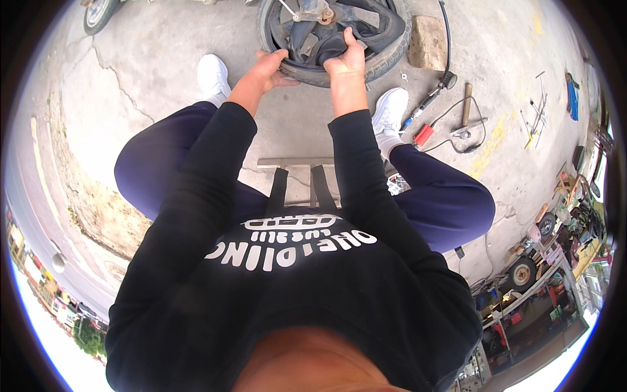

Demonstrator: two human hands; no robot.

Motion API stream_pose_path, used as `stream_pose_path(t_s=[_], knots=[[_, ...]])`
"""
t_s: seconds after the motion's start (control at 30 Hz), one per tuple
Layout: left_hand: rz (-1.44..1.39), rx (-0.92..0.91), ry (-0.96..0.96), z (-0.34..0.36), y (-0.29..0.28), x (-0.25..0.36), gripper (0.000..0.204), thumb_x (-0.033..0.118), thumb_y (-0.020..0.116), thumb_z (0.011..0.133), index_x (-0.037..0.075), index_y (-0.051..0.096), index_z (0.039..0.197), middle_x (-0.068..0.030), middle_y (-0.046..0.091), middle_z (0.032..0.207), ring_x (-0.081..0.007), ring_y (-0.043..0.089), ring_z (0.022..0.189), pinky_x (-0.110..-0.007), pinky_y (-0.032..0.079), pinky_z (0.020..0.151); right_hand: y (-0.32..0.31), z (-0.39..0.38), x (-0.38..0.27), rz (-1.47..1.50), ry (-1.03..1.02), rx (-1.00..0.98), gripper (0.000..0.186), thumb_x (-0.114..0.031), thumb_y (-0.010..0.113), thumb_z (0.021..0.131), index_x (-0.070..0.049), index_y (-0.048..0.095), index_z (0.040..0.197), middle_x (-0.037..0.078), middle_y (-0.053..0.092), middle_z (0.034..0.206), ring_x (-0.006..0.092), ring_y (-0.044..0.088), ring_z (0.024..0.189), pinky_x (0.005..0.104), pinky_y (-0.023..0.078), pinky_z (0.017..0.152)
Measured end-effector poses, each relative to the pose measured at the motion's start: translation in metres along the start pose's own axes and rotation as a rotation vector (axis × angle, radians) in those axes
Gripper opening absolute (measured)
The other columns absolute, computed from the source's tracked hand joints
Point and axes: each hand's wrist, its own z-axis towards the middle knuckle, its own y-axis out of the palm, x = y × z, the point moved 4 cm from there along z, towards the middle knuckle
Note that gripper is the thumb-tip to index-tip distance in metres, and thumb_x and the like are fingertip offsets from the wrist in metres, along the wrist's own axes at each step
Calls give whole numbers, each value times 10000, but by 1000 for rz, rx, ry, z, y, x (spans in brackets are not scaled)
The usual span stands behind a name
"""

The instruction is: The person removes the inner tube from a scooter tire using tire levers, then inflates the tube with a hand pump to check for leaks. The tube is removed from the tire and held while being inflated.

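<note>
A wheel with a loosened tyre (380, 65) lies at the top centre between my white shoes, its metal hub (324, 16) showing and slack black rubber, perhaps an inner tube (385, 26), bunched inside. My left hand (269, 70) grips the tyre's near left side, thumb on top and fingers curled at the outer edge. My right hand (346, 64) grips the near right side, thumb raised against the black rubber inside; its other fingers are mostly hidden beneath.
A stone block (426, 42), pump with hose (424, 104), red canister (423, 134), hammer (467, 103), metal wrenches (535, 114) and blue tool (573, 98) lie to the right. A low wooden stool (297, 163) is beneath me. Cluttered wheels (522, 274) and parts line the right edge.
</note>
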Motion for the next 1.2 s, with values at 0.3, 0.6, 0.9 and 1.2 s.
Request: stream_pose_path(t_s=[0.3,0.6,0.9,1.2], knots=[[11,117,-6,25,-12,-20,504,87,521,913,36,163,1265,-272,398,1311,-440,573,1085,-662,502,858,145,-46,-73,-72,-106,-381,162,-160,673,840,-13,605,851,38,574,705,169,531,602,293,450,556],[213,363,222,11,-8,-8,666,146,670,829,55,198,1291,-228,408,1278,-427,538,1093,-653,535,766,34,-127,-55,-1614,-238,-422,308,-302,635,913,-27,644,774,-9,585,660,70,509,617,262,413,578],[-63,-53,-70,8,-8,-54,522,511,560,912,49,569,1154,-128,655,947,-309,652,860,-486,540,725,-33,-193,33,-2070,-879,-604,224,-193,658,838,8,591,909,210,608,877,396,597,842,474,467,725],[-270,-215,28,-13,-12,10,289,203,647,898,26,610,1123,-140,674,1074,-283,652,971,-472,519,877,-89,-121,-35,-826,-147,312,468,-399,543,951,-42,535,1252,134,605,1170,278,558,1147,434,455,961]])
